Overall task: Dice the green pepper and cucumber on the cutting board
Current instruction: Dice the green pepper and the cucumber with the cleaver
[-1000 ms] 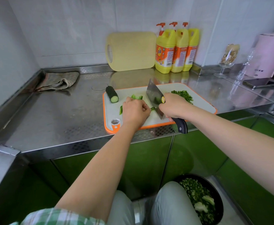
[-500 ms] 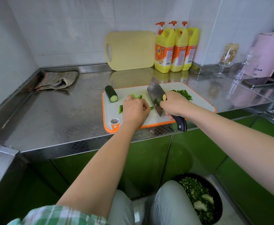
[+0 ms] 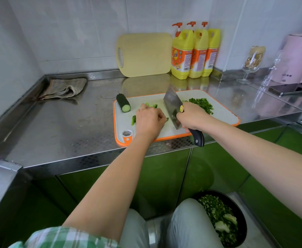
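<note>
**Pepper half diced, cucumber not yet started**

The left hand [image 3: 150, 120] lies knuckles up near the middle of the cutting board [image 3: 221, 113], with its fingers curled down over the green pepper strips [image 3: 151, 105] and holding them against the board. Only some green ends show beyond and beside the fingers, so I cannot tell how many strips are under the hand. The right hand [image 3: 193, 119] is closed around the black handle of a cleaver [image 3: 171, 106]. The blade stands on edge just beside the left fingertips, with its tip pointing toward the far edge of the board.

Behind the right hand, toward the board's far right corner, lies a pile of diced pepper [image 3: 201, 103]. By my judgement the pepper is partly done: one portion is in small cubes, and the strips under the left hand wait for the cross cuts. At the far left corner of the board lies a cucumber piece [image 3: 123, 105], dark-skinned, with one flat cut end and no dicing on it. So the whole cucumber work is left.

The board sits at the front edge of a steel counter [image 3: 66, 126]. A yellow board [image 3: 144, 54] and three detergent bottles [image 3: 195, 52] stand against the back wall, and a folded cloth [image 3: 64, 88] lies in the far left corner. On the floor a dark bin [image 3: 240, 208] holds green scraps.
</note>
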